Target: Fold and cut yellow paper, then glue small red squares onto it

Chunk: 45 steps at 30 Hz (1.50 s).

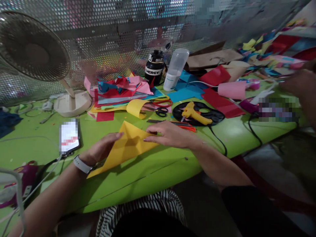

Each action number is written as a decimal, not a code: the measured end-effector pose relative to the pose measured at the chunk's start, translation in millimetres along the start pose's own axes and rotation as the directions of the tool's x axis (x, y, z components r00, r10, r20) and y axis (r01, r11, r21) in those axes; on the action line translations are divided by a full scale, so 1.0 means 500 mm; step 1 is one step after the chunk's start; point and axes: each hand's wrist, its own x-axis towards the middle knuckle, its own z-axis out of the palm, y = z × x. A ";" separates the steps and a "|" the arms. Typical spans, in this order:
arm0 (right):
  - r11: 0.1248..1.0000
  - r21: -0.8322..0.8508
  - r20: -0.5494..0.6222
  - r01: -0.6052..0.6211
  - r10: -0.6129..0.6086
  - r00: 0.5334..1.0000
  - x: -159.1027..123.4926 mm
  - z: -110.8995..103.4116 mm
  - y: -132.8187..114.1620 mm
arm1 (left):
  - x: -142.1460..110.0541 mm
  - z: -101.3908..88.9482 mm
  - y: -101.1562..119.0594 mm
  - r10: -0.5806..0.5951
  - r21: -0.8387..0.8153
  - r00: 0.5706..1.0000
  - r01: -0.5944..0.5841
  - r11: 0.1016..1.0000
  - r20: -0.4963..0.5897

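A folded sheet of yellow paper (129,144) is held between my two hands at the near side of the green table (153,169). Its folds come to a point at the top, and a long corner reaches down to the left. My left hand (105,146) grips the left side, thumb along the edge, the other fingers partly behind the paper. My right hand (168,133) pinches the right corner between thumb and fingers. Just beyond the right hand lie a cutter knife (186,127) with an orange handle and a pair of black-handled scissors (161,112).
A yellow glue gun (194,113) rests on a black plate (216,113), its cord trailing over the front edge. Stacked coloured paper (118,95), a black bottle (154,67) and a clear bottle (175,70) stand behind. At left are a phone (69,136) and a fan (71,103). Another person's hand (296,82) is at right.
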 end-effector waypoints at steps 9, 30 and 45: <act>0.973 -0.228 -0.425 0.027 -0.125 0.896 0.016 0.015 -0.016 | 0.015 0.020 -0.034 -0.035 0.061 0.999 0.037 0.997 -0.027; 0.421 0.879 -0.020 -0.223 0.499 0.866 0.036 0.090 -0.025 | 0.023 0.072 -0.080 0.149 -0.282 0.944 -0.235 0.930 -0.296; 0.193 0.955 0.070 -0.224 0.588 0.806 0.028 0.077 -0.002 | 0.016 0.003 -0.011 0.176 -0.001 0.980 -0.177 0.984 -0.093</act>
